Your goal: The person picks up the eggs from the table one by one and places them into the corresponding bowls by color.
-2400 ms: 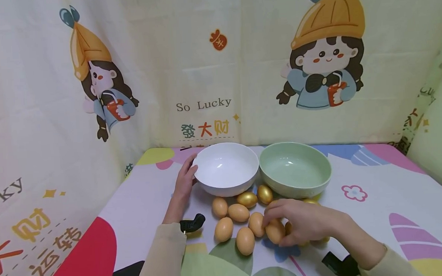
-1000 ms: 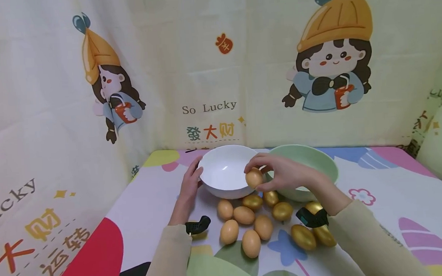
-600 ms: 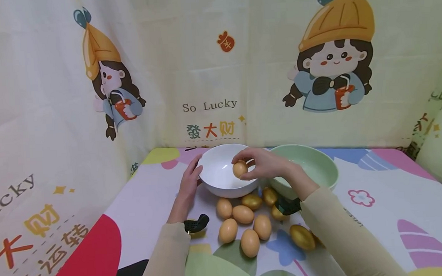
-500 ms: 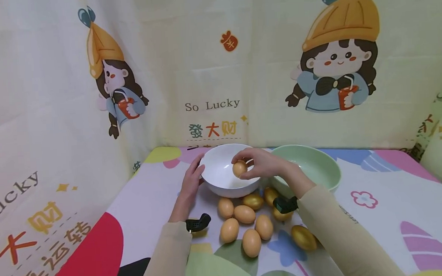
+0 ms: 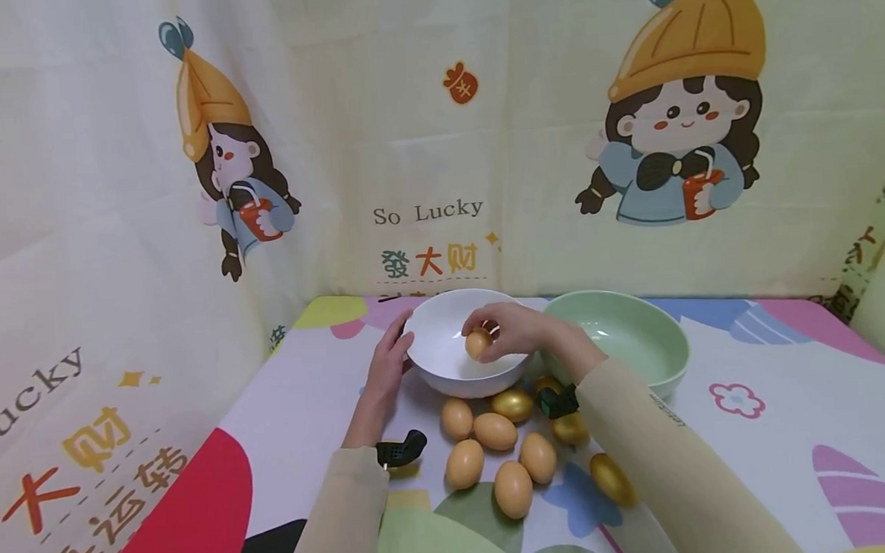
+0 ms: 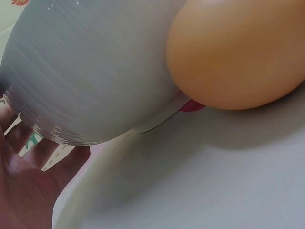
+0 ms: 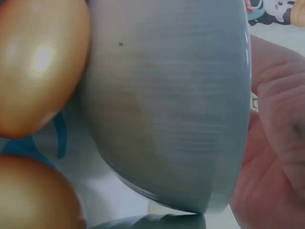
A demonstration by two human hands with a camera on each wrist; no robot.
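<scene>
My left hand (image 5: 389, 364) grips the white bowl (image 5: 469, 384) at its left side, thumb at the rim and fingers against the outer wall. In the left wrist view those fingers spread along the bowl's wall (image 6: 95, 71). Between thumb and fingers of my right hand (image 5: 519, 329) is a brown egg (image 5: 478, 343), held low inside the white bowl. From the right wrist, the bowl's wall (image 7: 171, 95) hides that egg and most of the fingertips. Just in front of the bowl lie several brown eggs (image 5: 495, 431) and several golden eggs (image 5: 513, 405).
A pale green bowl (image 5: 633, 337) stands right beside the white one, under my right forearm. One golden egg (image 5: 614, 479) lies by the right sleeve. Behind the patterned table (image 5: 767, 460) hangs a printed curtain (image 5: 313, 108).
My right hand took a brown egg from the group on the table and carried it up and left into the white bowl, lately sinking slightly. The left hand keeps its grip.
</scene>
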